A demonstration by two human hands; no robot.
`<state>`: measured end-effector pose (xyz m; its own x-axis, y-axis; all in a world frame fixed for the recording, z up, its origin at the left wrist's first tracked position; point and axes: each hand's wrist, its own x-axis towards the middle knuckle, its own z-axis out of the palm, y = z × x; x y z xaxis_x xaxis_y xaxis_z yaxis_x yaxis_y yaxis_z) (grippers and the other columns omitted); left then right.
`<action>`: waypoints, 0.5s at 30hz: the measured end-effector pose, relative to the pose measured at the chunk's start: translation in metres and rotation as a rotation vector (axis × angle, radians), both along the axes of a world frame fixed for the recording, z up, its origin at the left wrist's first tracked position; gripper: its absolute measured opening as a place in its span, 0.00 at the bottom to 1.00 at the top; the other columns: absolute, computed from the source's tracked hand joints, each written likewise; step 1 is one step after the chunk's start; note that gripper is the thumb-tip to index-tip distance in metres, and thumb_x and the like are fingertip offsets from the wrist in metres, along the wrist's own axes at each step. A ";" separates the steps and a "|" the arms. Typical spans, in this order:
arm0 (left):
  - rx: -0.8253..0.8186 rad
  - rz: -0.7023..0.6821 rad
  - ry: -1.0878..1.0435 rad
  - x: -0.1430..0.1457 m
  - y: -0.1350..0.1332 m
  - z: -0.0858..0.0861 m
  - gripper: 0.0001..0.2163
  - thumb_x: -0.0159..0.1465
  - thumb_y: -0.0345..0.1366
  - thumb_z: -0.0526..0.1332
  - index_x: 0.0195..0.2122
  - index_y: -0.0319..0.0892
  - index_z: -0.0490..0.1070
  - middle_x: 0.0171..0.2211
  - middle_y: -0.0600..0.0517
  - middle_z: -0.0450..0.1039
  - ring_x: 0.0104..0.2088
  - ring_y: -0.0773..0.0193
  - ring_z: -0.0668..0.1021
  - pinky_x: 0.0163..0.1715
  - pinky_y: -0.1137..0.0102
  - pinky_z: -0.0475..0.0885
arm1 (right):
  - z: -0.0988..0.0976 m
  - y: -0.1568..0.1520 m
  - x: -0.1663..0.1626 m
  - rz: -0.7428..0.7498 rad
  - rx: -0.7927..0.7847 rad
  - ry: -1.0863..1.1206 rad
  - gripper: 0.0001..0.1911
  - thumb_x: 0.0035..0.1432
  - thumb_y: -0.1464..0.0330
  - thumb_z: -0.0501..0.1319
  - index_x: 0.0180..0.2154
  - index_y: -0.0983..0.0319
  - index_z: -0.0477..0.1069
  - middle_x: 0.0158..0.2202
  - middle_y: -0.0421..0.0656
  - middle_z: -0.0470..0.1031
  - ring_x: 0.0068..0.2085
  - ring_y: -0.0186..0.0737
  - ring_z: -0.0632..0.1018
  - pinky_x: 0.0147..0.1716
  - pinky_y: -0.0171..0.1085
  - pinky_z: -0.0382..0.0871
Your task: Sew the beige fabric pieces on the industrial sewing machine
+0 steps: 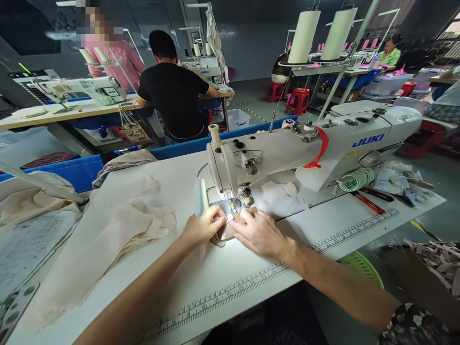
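Note:
A white JUKI sewing machine point(266, 153) stands on the table, its lit needle area point(234, 205) just beyond my fingertips. My left hand point(204, 224) is closed, thumb and forefinger pinching the edge of a small pale fabric piece point(230, 218) in front of the presser foot. From the right, my right hand point(260, 232) presses on the same piece with bent, closed fingers, which hide much of it. Thin beige fabric panels point(132, 225) lie in a loose heap left of my left hand. White fabric point(280, 195) rests under the machine arm.
A printed ruler point(230, 292) runs along the table's front edge. Red-handled snips point(370, 203), a coil of pale green cord point(356, 179) and fabric scraps point(398, 177) lie at right. Two thread cones point(304, 38) stand behind the machine. A co-worker in black point(172, 96) sits ahead.

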<state>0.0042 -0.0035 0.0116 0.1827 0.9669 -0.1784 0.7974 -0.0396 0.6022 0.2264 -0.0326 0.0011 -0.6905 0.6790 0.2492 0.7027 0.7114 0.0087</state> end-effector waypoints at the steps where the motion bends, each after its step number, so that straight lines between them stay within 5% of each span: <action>1: -0.009 0.002 0.005 0.000 -0.001 0.002 0.11 0.62 0.49 0.56 0.32 0.49 0.72 0.29 0.57 0.80 0.33 0.58 0.80 0.33 0.66 0.69 | 0.001 0.000 0.000 -0.002 -0.004 0.001 0.16 0.77 0.61 0.54 0.56 0.57 0.76 0.42 0.46 0.75 0.38 0.44 0.71 0.39 0.42 0.63; 10: -0.036 0.031 0.002 0.000 -0.002 -0.001 0.12 0.62 0.50 0.54 0.33 0.50 0.70 0.30 0.57 0.80 0.35 0.57 0.81 0.38 0.65 0.70 | -0.002 0.001 0.001 0.001 0.008 0.047 0.16 0.76 0.61 0.54 0.54 0.59 0.77 0.41 0.46 0.74 0.37 0.42 0.70 0.38 0.42 0.61; 15: -0.052 0.076 0.100 0.010 -0.008 0.012 0.08 0.65 0.44 0.54 0.32 0.49 0.68 0.30 0.58 0.81 0.35 0.58 0.81 0.37 0.66 0.69 | 0.000 0.000 0.000 -0.034 -0.013 0.069 0.15 0.74 0.65 0.57 0.53 0.62 0.78 0.40 0.47 0.76 0.37 0.42 0.71 0.37 0.42 0.61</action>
<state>0.0140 -0.0116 0.0241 0.0880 0.9663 -0.2419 0.8533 0.0522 0.5188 0.2263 -0.0328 0.0008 -0.6485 0.7053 0.2864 0.7251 0.6869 -0.0498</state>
